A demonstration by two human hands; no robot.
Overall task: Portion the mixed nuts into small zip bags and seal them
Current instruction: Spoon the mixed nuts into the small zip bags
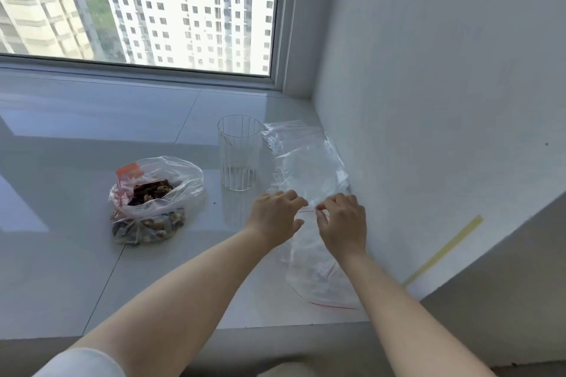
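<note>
**Kid:** What are the two hands doing?

**Friend:** They are both reaching out over the white desk (pixel 92 278) by the window (pixel 137 9). The left hand (pixel 277 219) and the right hand (pixel 343 223) are sitting close together on a clear zip bag (pixel 309 174) with a thin red line at its mouth.

**Kid:** Are they holding it?

**Friend:** Yes. The right hand's grip is nearly closed, with fingertips pinching the bag's red edge. The left hand's fingers are curling down onto the same edge. I cannot tell if they are pinching it or only pressing.

**Kid:** Where are the nuts?

**Friend:** The mixed nuts (pixel 153 191) are sitting in a big crinkly plastic bag (pixel 183 174) on the desk, well to the left of the hands. The bag's top is lying open.

**Kid:** What else is there?

**Friend:** A clear glass (pixel 239 153) with ribbed sides is standing upright between the nut bag and the zip bags. More zip bags (pixel 324 281) are lying flat along the wall (pixel 428 101), some behind the hands and some under the right arm. A yellow strip of tape (pixel 444 249) is sticking to the wall
</note>
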